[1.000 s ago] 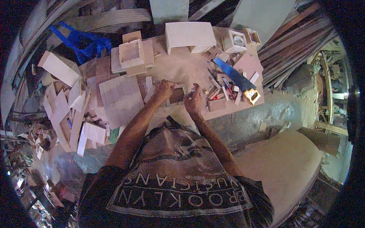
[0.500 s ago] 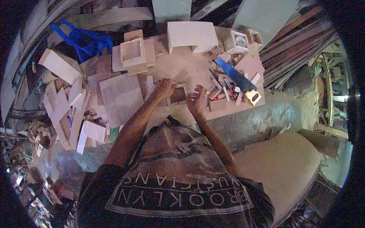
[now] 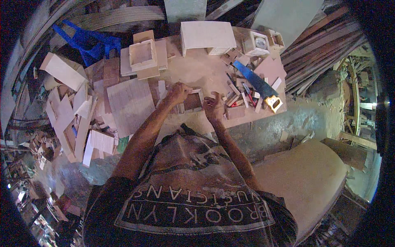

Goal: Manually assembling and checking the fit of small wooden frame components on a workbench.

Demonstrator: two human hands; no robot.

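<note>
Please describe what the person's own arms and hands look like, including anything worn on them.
The left hand and right hand are ungloved, and both forearms are bare, with no watch or cable visible. The dark sleeves are short and belong to a dark shirt with a large pale print of framed lettering. Any ring is too small to make out.

Worn clothing: dark short-sleeved shirt, faded greyish picture print on its far part; nearer, pale block lettering within a pale rectangular outline. Left hand and right hand bare.
</note>
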